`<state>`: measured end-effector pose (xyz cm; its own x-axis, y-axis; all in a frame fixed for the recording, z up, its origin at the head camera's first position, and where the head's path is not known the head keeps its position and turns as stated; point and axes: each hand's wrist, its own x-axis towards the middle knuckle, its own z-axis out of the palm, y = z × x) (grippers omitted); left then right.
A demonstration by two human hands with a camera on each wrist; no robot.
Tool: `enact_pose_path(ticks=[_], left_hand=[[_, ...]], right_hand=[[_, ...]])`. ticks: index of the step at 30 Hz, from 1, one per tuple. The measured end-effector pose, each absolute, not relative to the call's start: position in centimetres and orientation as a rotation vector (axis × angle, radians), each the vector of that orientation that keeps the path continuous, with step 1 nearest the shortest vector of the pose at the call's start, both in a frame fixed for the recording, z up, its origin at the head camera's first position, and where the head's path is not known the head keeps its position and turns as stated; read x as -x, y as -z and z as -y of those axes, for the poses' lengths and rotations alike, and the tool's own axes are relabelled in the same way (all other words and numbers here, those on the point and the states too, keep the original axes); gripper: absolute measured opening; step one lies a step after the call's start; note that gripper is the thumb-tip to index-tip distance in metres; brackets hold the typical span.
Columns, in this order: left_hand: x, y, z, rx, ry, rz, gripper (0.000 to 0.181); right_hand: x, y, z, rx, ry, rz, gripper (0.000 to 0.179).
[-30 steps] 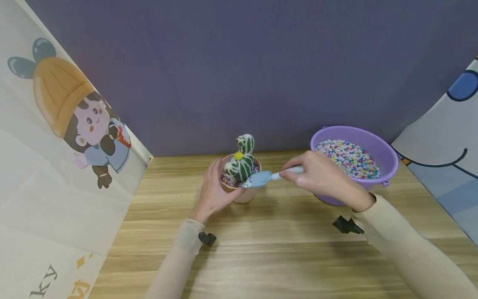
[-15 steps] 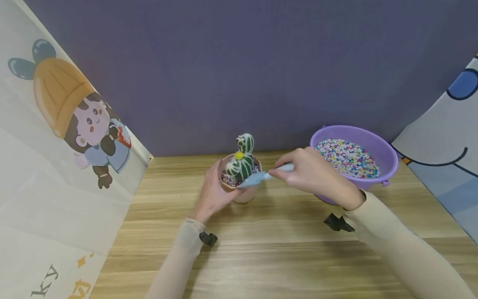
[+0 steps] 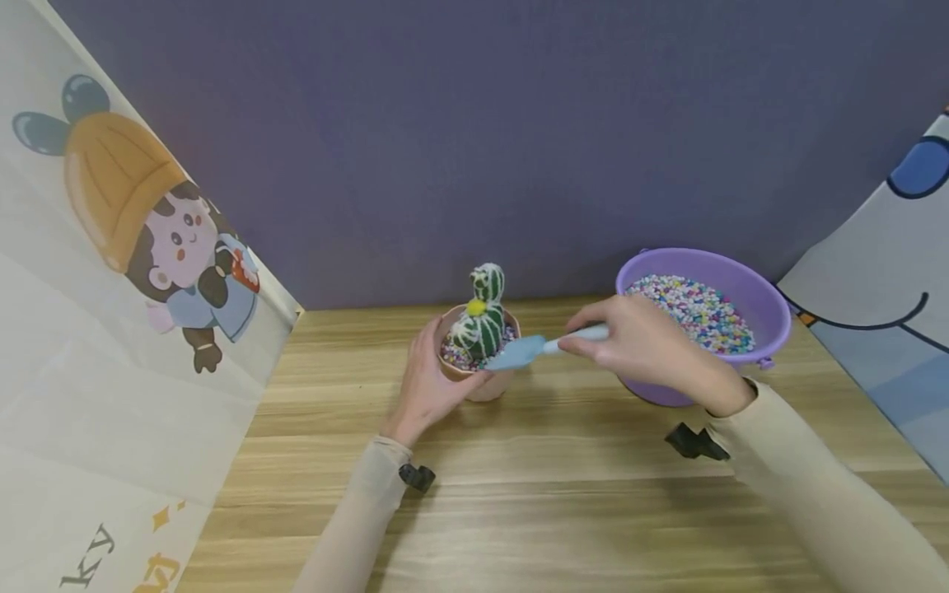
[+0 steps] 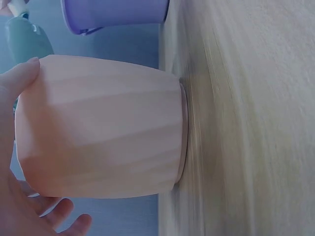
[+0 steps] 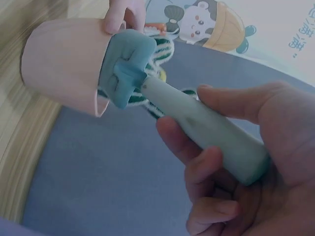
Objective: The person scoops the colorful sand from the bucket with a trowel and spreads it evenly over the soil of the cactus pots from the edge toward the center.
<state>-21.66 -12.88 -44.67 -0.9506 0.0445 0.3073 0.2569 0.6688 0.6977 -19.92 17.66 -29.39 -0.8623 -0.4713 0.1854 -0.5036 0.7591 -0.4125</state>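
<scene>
A pale pink flower pot (image 4: 103, 128) stands upright on the table, holding a green and white knitted-looking cactus (image 3: 480, 333) with a yellow flower, ringed by coloured beads. My left hand (image 3: 430, 391) grips the pot by its rim, thumb in front and fingers round the far side. In my right hand (image 3: 641, 342) is a toy shovel, its pale handle (image 5: 206, 125) held between thumb and curled fingers. The shovel's light blue blade (image 3: 516, 353) slants down over the pot's right rim, its tip beside the cactus. In the right wrist view the blade's underside faces the camera.
Right of the pot stands a purple bucket (image 3: 771, 317), partly filled with small multicoloured beads (image 3: 697, 317); my right forearm passes in front of it. A dark blue-grey panel (image 3: 474, 148) closes off the back of the wooden table (image 3: 534, 511). Printed sheets hang at both sides.
The shovel blade tipped over the pot's rim half a second ago, my right hand shifting left; now hand and shovel have drawn back right. The white beads on the blade are gone. Left hand stays.
</scene>
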Motion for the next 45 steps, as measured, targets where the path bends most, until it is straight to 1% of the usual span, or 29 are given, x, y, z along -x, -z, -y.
enact_pose_path(ticks=[6,13,20,28,37,42,45], left_hand=[[21.5,44.5,12.9,0.246,1.139,2.619,0.123],[21.4,44.6,13.2,0.260,1.140,2.579,0.119],[21.4,44.9,13.2,0.259,1.146,2.580,0.119],[21.4,44.7,13.0,0.273,1.142,2.582,0.117],[20.8,43.8,12.7,0.274,1.234,2.315,0.102],[20.4,43.0,12.3,0.363,1.219,2.046,0.087],[20.3,42.5,11.9,0.401,1.204,1.929,0.077]], right_hand=[[20.0,29.5,-19.0,-0.803,-0.666,2.973,0.025],[20.1,28.8,-18.7,-0.820,-0.687,2.823,0.018],[19.9,28.6,-18.2,-0.842,-0.682,2.788,0.012],[19.7,28.3,-19.6,-0.757,-0.716,2.803,0.013],[19.8,29.5,-22.9,-0.633,-0.775,2.691,0.014],[19.8,29.8,-25.0,-0.575,-0.836,2.652,0.018],[19.8,29.8,-26.0,-0.480,-0.885,2.682,0.019]])
